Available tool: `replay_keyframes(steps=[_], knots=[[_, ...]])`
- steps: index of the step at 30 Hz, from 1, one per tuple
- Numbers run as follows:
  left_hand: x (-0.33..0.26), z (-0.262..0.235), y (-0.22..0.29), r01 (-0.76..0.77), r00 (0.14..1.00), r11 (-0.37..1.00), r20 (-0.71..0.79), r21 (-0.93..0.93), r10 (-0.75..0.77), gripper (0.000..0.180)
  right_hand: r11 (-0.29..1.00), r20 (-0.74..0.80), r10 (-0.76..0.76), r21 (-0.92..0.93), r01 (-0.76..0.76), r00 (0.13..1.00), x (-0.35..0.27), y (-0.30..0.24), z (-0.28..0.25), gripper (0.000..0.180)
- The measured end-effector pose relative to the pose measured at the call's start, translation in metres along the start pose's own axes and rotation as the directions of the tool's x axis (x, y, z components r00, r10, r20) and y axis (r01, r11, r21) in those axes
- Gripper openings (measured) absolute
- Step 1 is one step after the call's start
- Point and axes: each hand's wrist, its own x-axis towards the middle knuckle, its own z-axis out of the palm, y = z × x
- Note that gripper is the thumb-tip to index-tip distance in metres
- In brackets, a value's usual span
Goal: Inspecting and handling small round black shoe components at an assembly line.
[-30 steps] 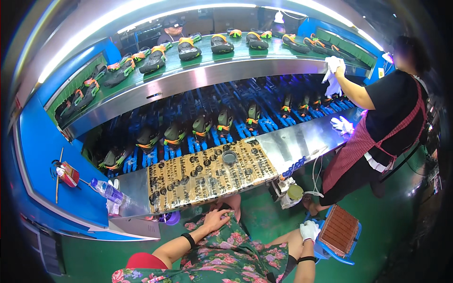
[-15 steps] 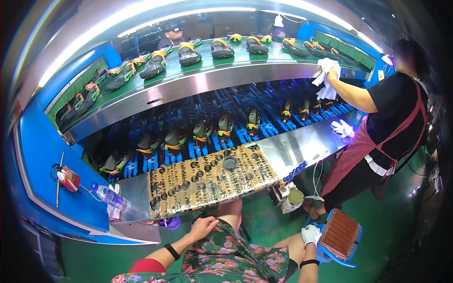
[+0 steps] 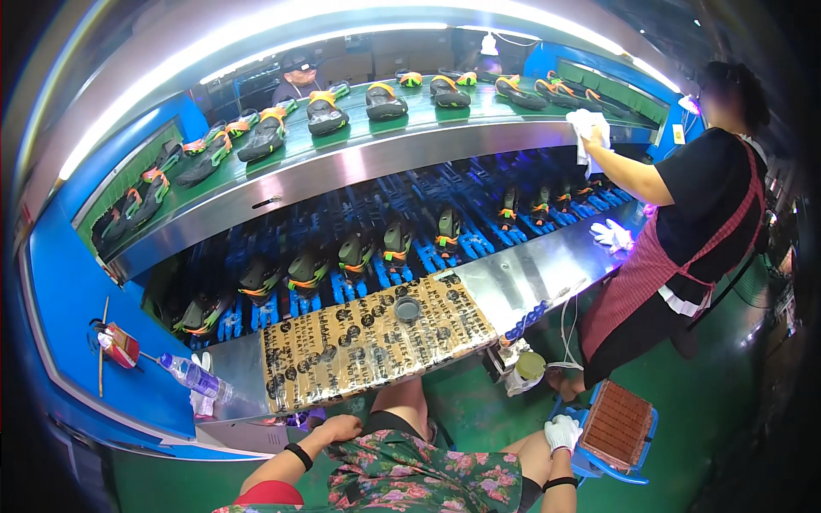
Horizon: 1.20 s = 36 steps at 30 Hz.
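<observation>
My left hand (image 3: 344,427), bare, is beside the dark fabric over my lap, just below the edge of a work table (image 3: 248,346). Its fingers are bunched too small in view to show whether they grip anything. My right hand (image 3: 563,433), in a white glove, rests on my right knee with the fingers laid over it. Nothing shows in that hand. Closest to it is a blue stool (image 3: 590,466) with a brown slatted seat pad (image 3: 616,423).
Patterned tape and brown card (image 3: 359,350) cover part of the table, with a small round dish (image 3: 408,309) on top. A water bottle (image 3: 195,376) lies at the left. Dark shoes (image 3: 354,255) line the lower rack; more shoes (image 3: 327,114) ride a green belt (image 3: 355,109). A co-worker (image 3: 710,201) holds a white cloth (image 3: 588,135).
My left hand has moved left and slightly down, away from the middle of my lap. My right hand stays on the knee. The whole view has shifted a little.
</observation>
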Motion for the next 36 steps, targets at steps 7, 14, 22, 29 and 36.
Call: replay_keyframes(steps=[7, 14, 22, 29, 36], knots=[[0.013, -0.03, 0.05, 0.001, 0.956, 0.971, -0.285, -0.238, -0.071, 0.057, 1.0, -0.011, -0.009, 0.027, 0.009, 1.0, 0.003, -0.002, -0.002, 0.028], [0.058, 0.004, 0.114, 0.087, 0.927, 0.972, -0.339, -0.217, -0.159, 0.084, 1.0, 0.046, 0.0, -0.017, 0.001, 0.999, 0.012, -0.024, -0.004, 0.029], [0.074, -0.012, 0.088, 0.163, 0.986, 0.95, 0.057, -0.267, -0.154, 0.099, 0.999, 0.079, 0.044, 0.016, -0.045, 0.996, 0.01, -0.004, -0.006, 0.029], [0.103, -0.015, 0.105, 0.096, 0.993, 0.898, 0.101, -0.43, -0.058, 0.103, 1.0, 0.037, -0.004, -0.022, 0.005, 0.999, 0.014, -0.018, -0.003, 0.029], [0.126, 0.013, 0.078, 0.161, 0.947, 0.904, -0.196, -0.396, -0.254, 0.11, 0.999, 0.076, 0.036, 0.0, -0.036, 0.996, 0.009, -0.009, -0.008, 0.03]])
